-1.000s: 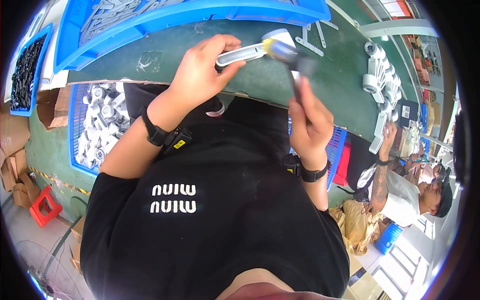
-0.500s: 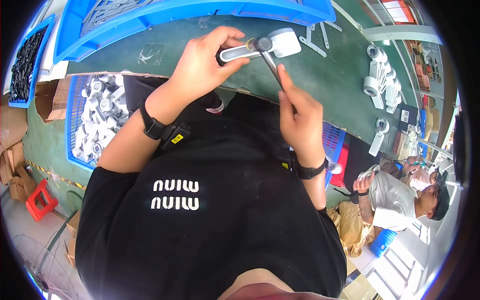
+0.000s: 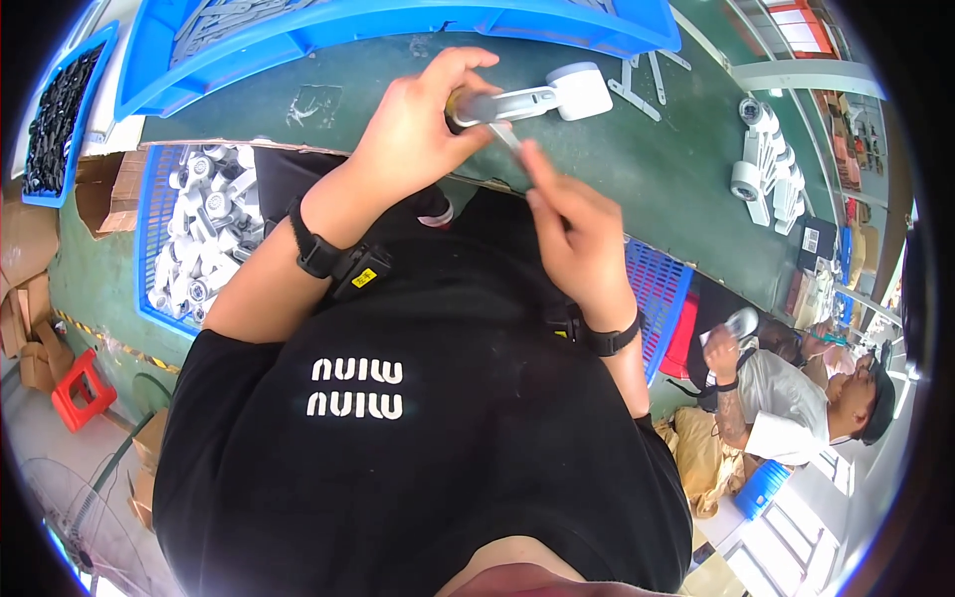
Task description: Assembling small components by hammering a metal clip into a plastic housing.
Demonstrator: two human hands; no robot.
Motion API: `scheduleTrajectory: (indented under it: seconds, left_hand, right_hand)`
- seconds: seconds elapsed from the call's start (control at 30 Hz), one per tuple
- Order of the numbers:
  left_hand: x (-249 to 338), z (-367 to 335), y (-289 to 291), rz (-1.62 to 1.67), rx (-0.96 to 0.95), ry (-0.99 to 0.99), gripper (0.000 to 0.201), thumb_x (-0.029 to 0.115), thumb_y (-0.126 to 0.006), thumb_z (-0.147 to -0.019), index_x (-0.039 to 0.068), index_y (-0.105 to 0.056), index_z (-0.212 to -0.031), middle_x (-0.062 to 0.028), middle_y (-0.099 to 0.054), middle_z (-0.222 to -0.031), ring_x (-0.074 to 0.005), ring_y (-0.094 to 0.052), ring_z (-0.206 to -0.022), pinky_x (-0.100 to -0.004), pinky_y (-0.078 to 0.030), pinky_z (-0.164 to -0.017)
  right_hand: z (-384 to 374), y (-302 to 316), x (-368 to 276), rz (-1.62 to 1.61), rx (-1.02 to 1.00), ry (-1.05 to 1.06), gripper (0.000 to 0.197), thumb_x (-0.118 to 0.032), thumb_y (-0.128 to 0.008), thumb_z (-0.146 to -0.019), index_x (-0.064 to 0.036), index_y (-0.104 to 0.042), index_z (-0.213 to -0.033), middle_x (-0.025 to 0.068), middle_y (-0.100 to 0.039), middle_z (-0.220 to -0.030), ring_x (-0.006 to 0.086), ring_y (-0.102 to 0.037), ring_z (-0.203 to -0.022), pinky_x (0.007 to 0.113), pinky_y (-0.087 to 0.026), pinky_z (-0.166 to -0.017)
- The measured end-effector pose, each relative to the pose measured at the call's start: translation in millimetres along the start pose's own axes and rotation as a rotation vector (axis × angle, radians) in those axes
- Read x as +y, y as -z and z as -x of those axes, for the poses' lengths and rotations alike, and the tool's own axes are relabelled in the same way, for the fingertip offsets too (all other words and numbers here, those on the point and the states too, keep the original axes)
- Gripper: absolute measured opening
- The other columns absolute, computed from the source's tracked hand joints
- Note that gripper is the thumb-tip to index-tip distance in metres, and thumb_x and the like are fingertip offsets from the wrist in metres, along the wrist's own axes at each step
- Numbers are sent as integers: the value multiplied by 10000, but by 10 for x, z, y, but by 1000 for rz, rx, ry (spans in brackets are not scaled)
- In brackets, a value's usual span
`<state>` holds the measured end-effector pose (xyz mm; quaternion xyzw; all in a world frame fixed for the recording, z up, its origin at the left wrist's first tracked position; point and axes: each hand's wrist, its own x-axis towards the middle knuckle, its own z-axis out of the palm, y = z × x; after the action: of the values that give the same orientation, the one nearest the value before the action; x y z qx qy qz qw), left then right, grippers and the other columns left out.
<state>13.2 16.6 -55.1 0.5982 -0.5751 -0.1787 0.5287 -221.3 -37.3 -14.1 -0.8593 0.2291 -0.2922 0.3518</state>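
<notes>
My left hand, at the near side of the green workbench, grips the near end of a white and grey plastic arm piece with a broad rounded head. That head points to the right. My right hand is closed round the metal handle of a small hammer, which is blurred by motion. The hammer's dark head, with a yellowish face, is over the piece's left end, close to my left fingers. Whether it touches the piece I cannot tell.
A blue bin of grey strips stands along the back, with loose grey strips beside it. Several white arm pieces lie at the right. A blue crate of white parts is at lower left. A co-worker sits at right.
The hammer has moved left along the piece, from near its broad head to its left end. My right hand has shifted left with it; the left hand keeps its grip.
</notes>
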Motion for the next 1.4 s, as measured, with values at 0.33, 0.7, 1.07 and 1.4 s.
scheduleTrajectory:
  seconds: [0.33,0.7,1.07,1.4]
  left_hand:
    - [-51,23,-51,-48,25,-41,611,110,-919,-873,62,-605,-1396,-123,-818,-1113,-258,-800,-986,-376,-631,-908]
    - [94,-40,67,-425,-31,-219,295,155,-858,-866,21,-714,-1087,-139,-694,-965,-373,-689,-889,-450,-564,-763]
    - [594,-507,-6,-309,-84,-310,368,81,-852,-867,55,-731,-1213,-133,-695,-1055,-335,-712,-966,-422,-588,-854]
    - [623,-1150,118,-469,-15,-297,84,123,-772,-915,50,-757,-953,-143,-743,-884,-361,-739,-799,-434,-582,-711]
  right_hand:
    - [129,264,66,276,32,15,570,109,-696,-960,-47,-660,-1507,132,-654,-845,264,-616,-686,319,-530,-693]
    - [262,560,486,-81,284,-167,518,39,-636,-1051,-1,-602,-1566,11,-656,-849,91,-579,-749,244,-486,-719]
    - [286,631,790,-492,205,-391,530,-44,-589,-1122,-95,-526,-1646,-39,-598,-845,36,-481,-673,206,-408,-579]
    - [389,614,739,-603,295,-401,536,-70,-631,-1097,-48,-539,-1625,-60,-580,-821,21,-478,-657,204,-404,-563]
